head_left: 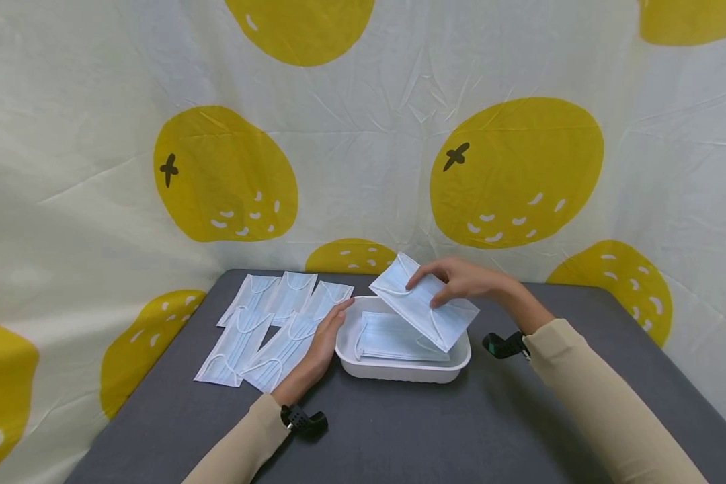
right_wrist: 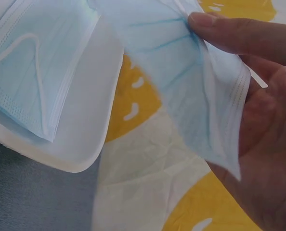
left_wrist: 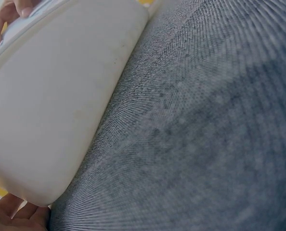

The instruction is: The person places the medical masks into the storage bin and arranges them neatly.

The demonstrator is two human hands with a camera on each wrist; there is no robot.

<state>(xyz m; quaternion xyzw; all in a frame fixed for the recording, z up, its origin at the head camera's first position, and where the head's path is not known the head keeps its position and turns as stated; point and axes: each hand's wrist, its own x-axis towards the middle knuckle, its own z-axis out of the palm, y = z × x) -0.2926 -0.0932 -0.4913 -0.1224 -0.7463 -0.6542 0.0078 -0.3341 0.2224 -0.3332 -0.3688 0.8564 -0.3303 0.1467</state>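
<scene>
My right hand (head_left: 462, 277) pinches a pale blue face mask (head_left: 420, 316) between thumb and fingers, tilted over a white plastic tub (head_left: 399, 372). In the right wrist view the thumb presses the held mask (right_wrist: 167, 62), which bends and hangs down. Inside the tub lies a stack of similar masks (head_left: 390, 336) with white ear loops. My left hand (head_left: 322, 344) rests along the tub's left side, its fingers extended up to the rim. The left wrist view shows its fingers (left_wrist: 30, 211) against the tub's outer wall.
Several more face masks (head_left: 242, 336) lie spread and partly overlapping on the dark grey table (head_left: 399, 430), left of the tub and beside my left hand. Behind the table hangs a white curtain (head_left: 363, 161) printed with yellow fruit.
</scene>
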